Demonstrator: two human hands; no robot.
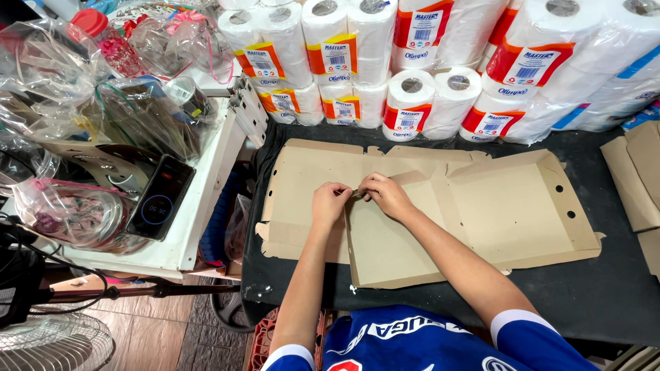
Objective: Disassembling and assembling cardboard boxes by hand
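1. Sleeves of a blue jersey with white trim fill the 6 o'clock edge, and both bare forearms run up from there toward the centre.
2. Cardboard box blank, flat and unfolded, lies on the black tabletop at the middle of the view, spreading from 9 o'clock to 3 o'clock; a folded panel of it sits under the forearms.
3. Left hand rests on the blank just at 9 o'clock of centre, fingers pinched together on a small flap edge.
4. Right hand is touching the left, at its 3 o'clock side, fingers likewise closed on the same flap.
5. More cardboard pieces lie at 3 o'clock, apart from the blank.
6. Phone with a dark screen lies on a white table at 9 o'clock, beside clear plastic bags.
7. Wrapped packs of paper rolls are stacked at 12 o'clock, just behind the blank.
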